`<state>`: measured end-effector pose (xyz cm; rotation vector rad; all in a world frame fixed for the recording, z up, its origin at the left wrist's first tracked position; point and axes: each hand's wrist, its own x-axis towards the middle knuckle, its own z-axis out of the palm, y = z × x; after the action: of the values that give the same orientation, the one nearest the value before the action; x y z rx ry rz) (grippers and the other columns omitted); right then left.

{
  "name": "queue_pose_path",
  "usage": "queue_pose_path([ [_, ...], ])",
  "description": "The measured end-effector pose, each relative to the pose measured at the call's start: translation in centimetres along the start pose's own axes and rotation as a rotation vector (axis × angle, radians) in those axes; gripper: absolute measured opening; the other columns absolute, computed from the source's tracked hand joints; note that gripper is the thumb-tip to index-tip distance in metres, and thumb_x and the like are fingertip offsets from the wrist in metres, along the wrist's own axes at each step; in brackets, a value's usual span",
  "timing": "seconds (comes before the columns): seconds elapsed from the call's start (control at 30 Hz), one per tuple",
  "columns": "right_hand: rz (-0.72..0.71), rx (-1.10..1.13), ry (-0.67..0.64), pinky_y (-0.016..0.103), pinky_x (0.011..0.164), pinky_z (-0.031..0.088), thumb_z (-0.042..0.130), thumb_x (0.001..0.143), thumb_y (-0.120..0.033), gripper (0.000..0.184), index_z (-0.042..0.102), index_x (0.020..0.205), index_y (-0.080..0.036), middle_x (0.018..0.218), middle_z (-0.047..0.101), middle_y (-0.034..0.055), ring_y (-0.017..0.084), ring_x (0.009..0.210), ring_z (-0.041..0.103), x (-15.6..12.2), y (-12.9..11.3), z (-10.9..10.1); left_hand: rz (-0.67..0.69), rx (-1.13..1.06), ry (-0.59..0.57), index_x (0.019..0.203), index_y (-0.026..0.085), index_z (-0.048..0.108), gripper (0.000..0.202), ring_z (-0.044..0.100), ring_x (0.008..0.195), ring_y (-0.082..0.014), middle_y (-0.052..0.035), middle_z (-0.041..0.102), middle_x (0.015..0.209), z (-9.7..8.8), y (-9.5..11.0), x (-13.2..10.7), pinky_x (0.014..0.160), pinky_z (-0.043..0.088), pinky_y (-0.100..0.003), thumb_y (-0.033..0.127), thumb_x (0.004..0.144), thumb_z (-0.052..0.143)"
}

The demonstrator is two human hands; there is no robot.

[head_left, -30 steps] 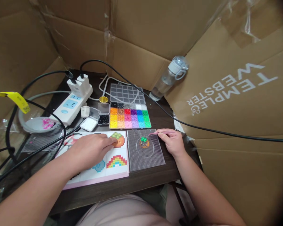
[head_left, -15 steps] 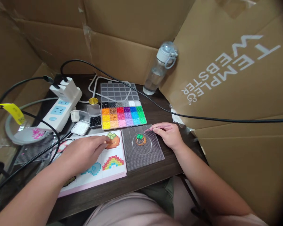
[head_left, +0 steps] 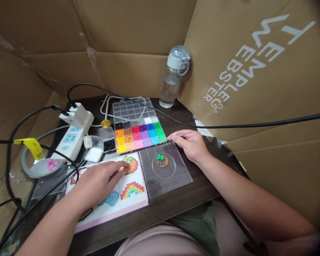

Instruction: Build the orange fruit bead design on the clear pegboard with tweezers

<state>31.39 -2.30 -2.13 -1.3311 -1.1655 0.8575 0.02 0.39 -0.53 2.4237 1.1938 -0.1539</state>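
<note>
Right fingers [head_left: 179,142] — nearer bead box [head_left: 142,148]

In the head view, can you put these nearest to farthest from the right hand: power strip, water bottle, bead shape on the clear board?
From the right hand:
1. Bead shape: just left, on the clear board.
2. Water bottle: farther back, standing upright.
3. Power strip: far over left.

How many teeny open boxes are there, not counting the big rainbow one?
2: a black-filled box, and a white-filled box left of it, by the top edge of the picture sheet. Any behind the left hand wouldn't show.
</note>
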Motion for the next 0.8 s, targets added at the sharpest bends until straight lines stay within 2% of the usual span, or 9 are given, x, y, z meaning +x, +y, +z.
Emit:
queue_pose_path([
  [0.1, -0.043, -0.027, 0.02, 0.035, 0.075, 0.057, 0.075, 0.074, -0.032, 0.01, 0.078, 0.073, -0.022, 0.079, 0.077, 0.0037, 0.019, 0.075, 0.07, 1.6, -0.7, 2.1, -0.002, 0.005, -0.01, 0.115, 0.032, 0.063, 0.034, 0.067, 0.098, -0.0218, 0.0007, 0.072, 0.113, -0.2, 0.3, 0.0, 0.078, 0.045, -0.032, 0.041, 0.1, 0.034],
  [0.23, -0.114, -0.287, 0.023, 0.036, 0.08, 0.057, 0.074, 0.074, -0.025, 0.007, 0.078, 0.069, -0.023, 0.082, 0.078, 0.0032, 0.019, 0.08, 0.071, 2.7, -1.4, 4.0, 0.003, 0.004, -0.008, 0.116, 0.032, 0.063, 0.033, 0.068, 0.096, -0.0217, 0.0003, 0.073, 0.109, -0.3, 0.3, -0.1, 0.079, 0.046, -0.033, 0.04, 0.1, 0.034],
  [0.4, -0.078, -0.333, 0.026, 0.033, 0.077, 0.057, 0.07, 0.08, -0.028, 0.013, 0.08, 0.075, -0.022, 0.087, 0.078, 0.0045, 0.019, 0.081, 0.071, 2.1, -1.6, 3.0, 0.006, -0.023, -0.002, 0.117, 0.032, 0.063, 0.033, 0.068, 0.098, -0.0225, -0.0005, 0.073, 0.111, -0.1, 0.1, -0.1, 0.081, 0.049, -0.034, 0.039, 0.1, 0.036],
  [0.53, -0.061, -0.238, 0.035, 0.03, 0.067, 0.057, 0.073, 0.078, -0.029, 0.011, 0.078, 0.074, -0.021, 0.079, 0.078, 0.0038, 0.017, 0.071, 0.07, 2.2, -1.2, 2.0, 0.013, -0.026, -0.007, 0.119, 0.031, 0.063, 0.035, 0.069, 0.1, -0.0228, -0.0022, 0.072, 0.115, 0.3, -0.4, 0.0, 0.085, 0.051, -0.037, 0.041, 0.101, 0.034],
  [0.8, -0.109, -0.258, -0.068, 0.029, 0.071, 0.059, 0.071, 0.079, -0.023, 0.008, 0.079, 0.077, -0.022, 0.084, 0.079, 0.0027, 0.018, 0.076, 0.073, 2.7, 0.6, 2.7, 0.069, -0.007, 0.041, 0.119, 0.031, 0.065, 0.035, 0.071, 0.1, -0.0233, -0.0021, 0.073, 0.118, 1.0, -1.2, -0.2, 0.083, 0.057, -0.036, 0.042, 0.1, 0.038],
])
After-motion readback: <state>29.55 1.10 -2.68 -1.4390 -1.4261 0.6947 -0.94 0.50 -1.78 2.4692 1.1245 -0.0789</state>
